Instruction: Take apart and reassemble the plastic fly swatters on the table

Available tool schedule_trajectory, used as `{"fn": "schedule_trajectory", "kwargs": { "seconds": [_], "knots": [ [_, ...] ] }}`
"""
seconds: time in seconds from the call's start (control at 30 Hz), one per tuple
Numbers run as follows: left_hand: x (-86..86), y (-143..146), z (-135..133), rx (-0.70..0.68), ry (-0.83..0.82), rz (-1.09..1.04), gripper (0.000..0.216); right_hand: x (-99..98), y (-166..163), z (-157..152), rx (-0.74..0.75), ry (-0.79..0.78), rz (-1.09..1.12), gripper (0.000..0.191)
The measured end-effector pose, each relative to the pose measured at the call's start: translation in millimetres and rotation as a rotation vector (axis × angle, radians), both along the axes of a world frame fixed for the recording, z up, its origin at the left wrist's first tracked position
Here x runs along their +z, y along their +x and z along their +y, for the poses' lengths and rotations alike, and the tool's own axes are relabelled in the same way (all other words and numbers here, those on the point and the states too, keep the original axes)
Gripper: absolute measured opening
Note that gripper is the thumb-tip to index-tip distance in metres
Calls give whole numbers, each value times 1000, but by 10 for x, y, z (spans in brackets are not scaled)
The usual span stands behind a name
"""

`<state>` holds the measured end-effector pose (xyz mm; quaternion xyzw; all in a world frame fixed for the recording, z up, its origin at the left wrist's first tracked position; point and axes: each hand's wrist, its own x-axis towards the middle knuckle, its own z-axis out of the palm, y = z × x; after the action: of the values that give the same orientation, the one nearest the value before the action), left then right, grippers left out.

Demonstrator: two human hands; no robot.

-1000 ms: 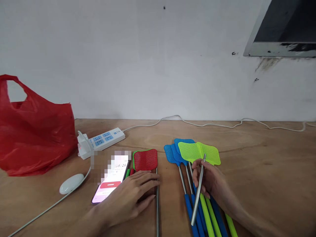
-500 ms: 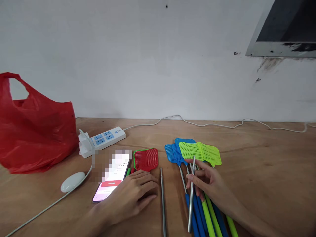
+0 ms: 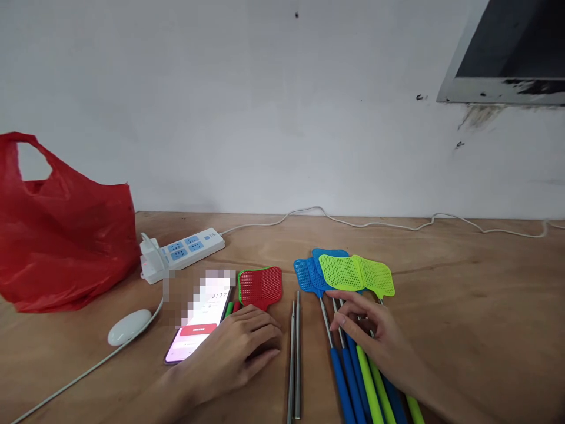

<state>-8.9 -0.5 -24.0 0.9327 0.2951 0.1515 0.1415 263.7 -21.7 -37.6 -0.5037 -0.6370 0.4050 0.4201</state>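
Note:
My left hand (image 3: 249, 350) rests palm down on the table just below a red fly swatter (image 3: 261, 285), with its fingers loosely bent and thumb apart; nothing shows in it. A green swatter edge (image 3: 239, 287) peeks out behind the red one. Two slim metal rods (image 3: 297, 353) lie side by side, pointing away from me, between my hands. Over the shafts of the blue fly swatters (image 3: 308, 275) and yellow-green fly swatters (image 3: 375, 277) hovers my right hand (image 3: 364, 324), fingers apart and holding nothing. Their blue handles (image 3: 342, 386) and yellow-green handles (image 3: 371, 383) run toward me beneath it.
A lit phone (image 3: 203, 324) lies left of my left hand, partly blurred out. Behind it are a white power strip (image 3: 189, 250) and its cable (image 3: 375, 224) along the wall. A white oval device (image 3: 129, 327) and a red plastic bag (image 3: 66, 235) occupy the left side.
The metal rod that was in my right hand now lies on the table beside the other rod, further left. My right hand has let go and is back over the swatters. My left hand stays put.

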Motion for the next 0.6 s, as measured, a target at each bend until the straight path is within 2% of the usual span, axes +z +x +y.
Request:
{"fn": "schedule_trajectory", "kwargs": {
  "seconds": [0.17, 0.27, 0.37, 0.5, 0.6],
  "knots": [
    [-18, -4, -2, 21, -20, 55, 13, -19, 12, 1, -65, 122, -180, 25],
    [-22, -12, -15, 12, -9, 62, 27, -42, 17, 19, -70, 305, -361, 15],
    [1, -10, -26, -37, 8, 65, 44, -54, 24, 32, 14, 449, -512, 10],
    [35, 1, -20, -88, -2, 117, 48, -27, 33, 11, 130, 463, -668, 10],
    [37, 0, -11, -87, -1, 125, 45, 12, 44, -5, 177, 479, -706, 7]
  ]
}}
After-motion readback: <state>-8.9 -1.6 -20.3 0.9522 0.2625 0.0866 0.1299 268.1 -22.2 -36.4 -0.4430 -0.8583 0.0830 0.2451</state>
